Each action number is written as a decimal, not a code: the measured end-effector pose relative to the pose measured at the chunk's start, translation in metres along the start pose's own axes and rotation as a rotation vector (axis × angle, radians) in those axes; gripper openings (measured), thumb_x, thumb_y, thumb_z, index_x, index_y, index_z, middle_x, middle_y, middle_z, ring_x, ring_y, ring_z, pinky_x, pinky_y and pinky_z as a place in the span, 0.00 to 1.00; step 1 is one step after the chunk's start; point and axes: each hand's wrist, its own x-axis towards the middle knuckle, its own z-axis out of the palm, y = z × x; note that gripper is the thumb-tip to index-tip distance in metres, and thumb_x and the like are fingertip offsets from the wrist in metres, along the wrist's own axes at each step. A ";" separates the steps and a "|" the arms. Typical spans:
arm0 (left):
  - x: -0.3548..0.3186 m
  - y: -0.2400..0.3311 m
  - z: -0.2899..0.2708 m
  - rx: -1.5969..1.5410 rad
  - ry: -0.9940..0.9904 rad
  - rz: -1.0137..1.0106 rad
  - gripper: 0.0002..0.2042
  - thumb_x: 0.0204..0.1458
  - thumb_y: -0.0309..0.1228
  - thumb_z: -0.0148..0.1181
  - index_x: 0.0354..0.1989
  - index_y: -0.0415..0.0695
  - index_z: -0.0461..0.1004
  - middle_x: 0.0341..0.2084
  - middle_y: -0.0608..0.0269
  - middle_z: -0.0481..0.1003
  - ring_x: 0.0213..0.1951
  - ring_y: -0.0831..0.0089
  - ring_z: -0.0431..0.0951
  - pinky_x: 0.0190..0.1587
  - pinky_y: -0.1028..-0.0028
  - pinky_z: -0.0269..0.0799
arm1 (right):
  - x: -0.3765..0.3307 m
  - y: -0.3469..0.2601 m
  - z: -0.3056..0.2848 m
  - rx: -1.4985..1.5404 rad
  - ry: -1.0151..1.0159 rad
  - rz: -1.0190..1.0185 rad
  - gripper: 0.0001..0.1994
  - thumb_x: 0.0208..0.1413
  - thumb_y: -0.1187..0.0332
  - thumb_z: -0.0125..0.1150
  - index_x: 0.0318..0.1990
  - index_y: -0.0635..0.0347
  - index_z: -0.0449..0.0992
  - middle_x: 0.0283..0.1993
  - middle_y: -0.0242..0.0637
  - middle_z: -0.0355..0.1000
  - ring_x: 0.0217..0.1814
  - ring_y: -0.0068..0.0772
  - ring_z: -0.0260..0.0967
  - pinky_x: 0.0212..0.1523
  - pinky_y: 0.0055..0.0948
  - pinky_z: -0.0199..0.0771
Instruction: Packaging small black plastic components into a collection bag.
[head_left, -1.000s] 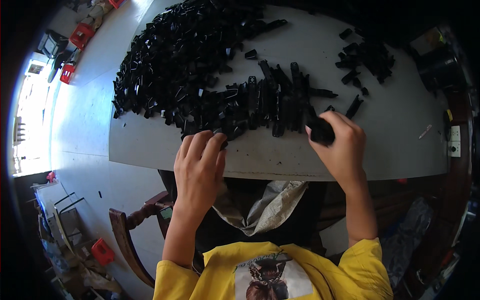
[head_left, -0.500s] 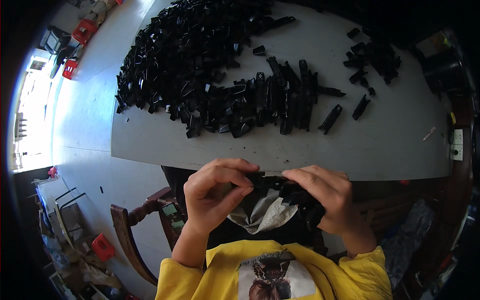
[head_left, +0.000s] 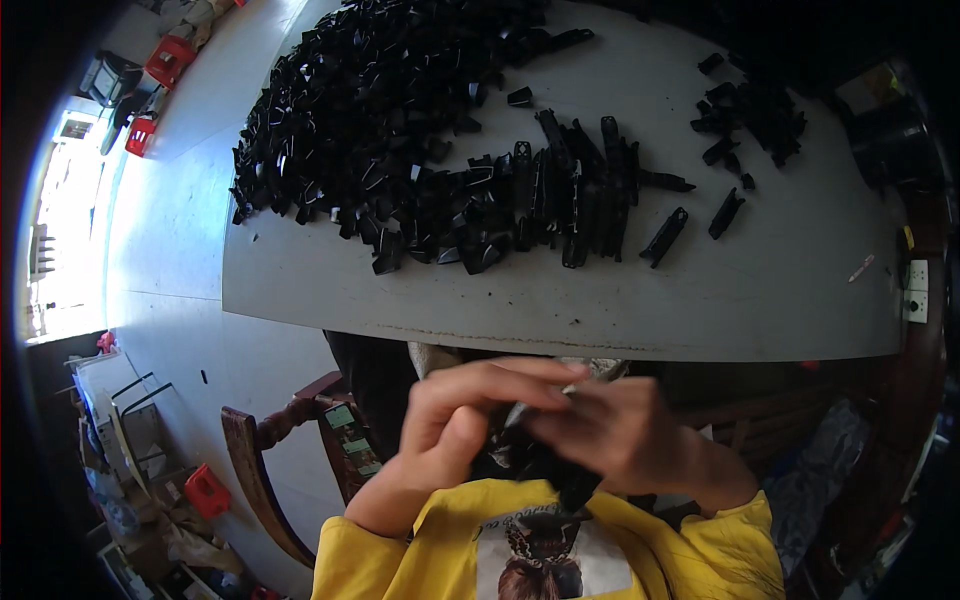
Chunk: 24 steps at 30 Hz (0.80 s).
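Close in front of my yellow shirt, below the table's near edge, my two hands meet. My right hand [head_left: 625, 430], smeared by motion, is closed on black plastic parts [head_left: 545, 460] that hang below its fingers. My left hand [head_left: 465, 415] reaches across from the left with fingers stretched and thumb apart. Its fingertips lie over the upper end of the parts, next to my right fingers. Exactly where they touch is hidden. Beyond the hands, several long black plastic pieces [head_left: 585, 205] lie side by side on the grey table [head_left: 420, 305].
A large heap of small black parts [head_left: 350, 120] covers the table's far left. A smaller black pile [head_left: 755, 115] lies at the far right. One loose long piece [head_left: 664, 238] rests nearer. A wooden chair [head_left: 255, 450] stands at my left, with a red container [head_left: 207, 493] beyond.
Both hands have drawn down toward my chest and closer together. My left thumb and fingers have come apart from their pinch on the part's left end. Pale cloth behind is now mostly covered.
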 end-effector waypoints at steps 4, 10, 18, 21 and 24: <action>0.001 -0.006 -0.002 -0.054 -0.283 -0.012 0.34 0.63 0.53 0.36 0.25 0.34 0.78 0.31 0.44 0.80 0.41 0.53 0.80 0.49 0.61 0.74 | -0.004 -0.005 0.020 0.051 0.136 -0.044 0.09 0.38 0.72 0.63 0.32 0.58 0.78 0.27 0.32 0.68 0.25 0.29 0.71 0.21 0.26 0.72; 0.005 -0.017 -0.006 -0.035 -0.272 0.140 0.27 0.65 0.45 0.39 0.34 0.32 0.76 0.39 0.42 0.77 0.43 0.54 0.78 0.48 0.65 0.72 | 0.005 -0.008 0.016 -0.008 0.089 -0.007 0.10 0.39 0.73 0.63 0.33 0.62 0.77 0.35 0.38 0.73 0.33 0.38 0.75 0.27 0.29 0.76; 0.040 -0.031 -0.033 0.990 0.280 0.335 0.09 0.44 0.21 0.63 0.36 0.39 0.75 0.34 0.57 0.73 0.35 0.62 0.74 0.38 0.68 0.71 | 0.049 0.052 -0.018 -0.313 0.317 0.236 0.21 0.36 0.77 0.67 0.44 0.58 0.76 0.33 0.36 0.68 0.36 0.38 0.69 0.36 0.36 0.71; 0.057 -0.035 -0.030 1.333 0.204 0.491 0.11 0.41 0.22 0.64 0.36 0.41 0.75 0.35 0.60 0.74 0.38 0.62 0.73 0.39 0.68 0.70 | 0.065 0.066 -0.021 -0.441 0.265 0.292 0.22 0.33 0.79 0.68 0.42 0.57 0.76 0.33 0.35 0.68 0.37 0.37 0.71 0.35 0.35 0.73; 0.061 -0.043 -0.034 1.315 0.208 0.523 0.09 0.42 0.18 0.63 0.33 0.41 0.76 0.34 0.60 0.76 0.35 0.60 0.74 0.38 0.67 0.71 | 0.067 0.072 -0.016 -0.453 0.242 0.350 0.21 0.31 0.80 0.69 0.40 0.57 0.75 0.33 0.36 0.68 0.37 0.39 0.72 0.34 0.37 0.73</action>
